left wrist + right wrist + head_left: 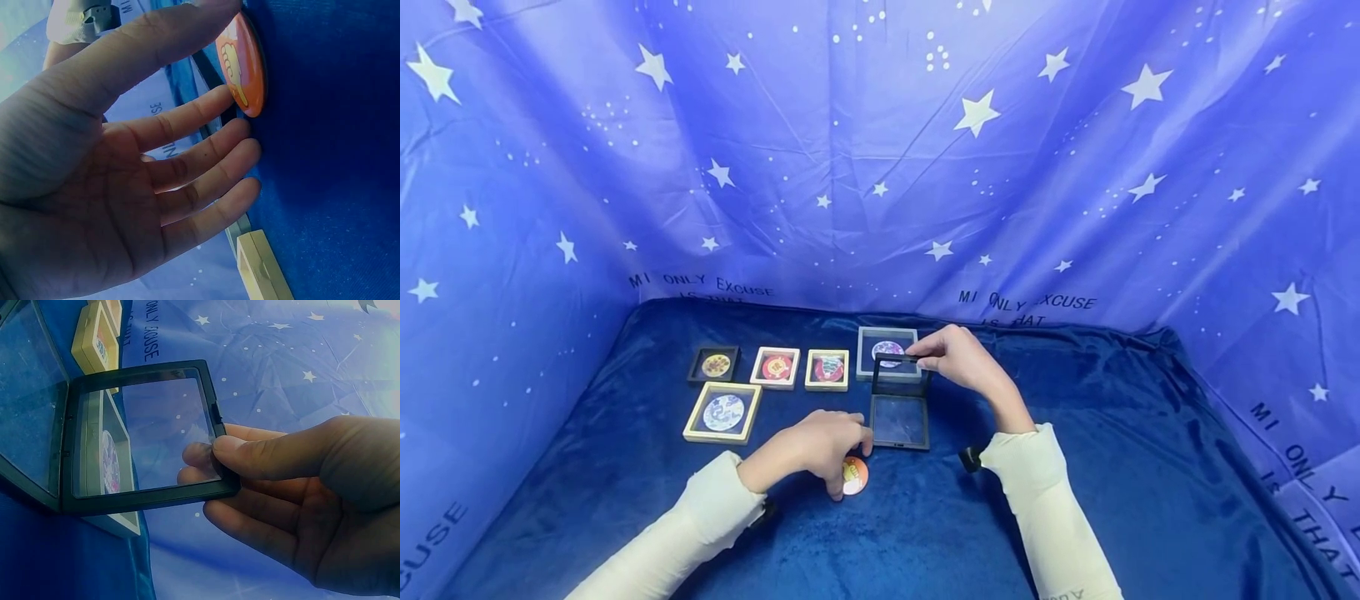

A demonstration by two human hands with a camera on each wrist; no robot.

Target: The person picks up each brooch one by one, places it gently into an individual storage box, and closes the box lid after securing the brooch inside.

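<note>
A black hinged display frame [901, 421] stands unfolded on the blue cloth, one half lying flat and the other raised. My right hand [958, 358] pinches the raised half's edge between thumb and fingers; in the right wrist view, fingertips show through the clear film of the black frame [140, 434]. My left hand [831, 446] is low over a round orange badge [854, 476] just in front of the frame. In the left wrist view its thumb reaches the top of the badge [242, 65]; the index fingertip appears at the badge's edge, the other fingers extended.
Behind the black frame lies a grey frame [865, 367] with a purple disc. To the left are a cream frame [827, 387], a pinkish frame [775, 386], a small black frame [694, 367] and a larger cream frame [696, 429], each holding a disc. A starry curtain [880, 150] surrounds the table.
</note>
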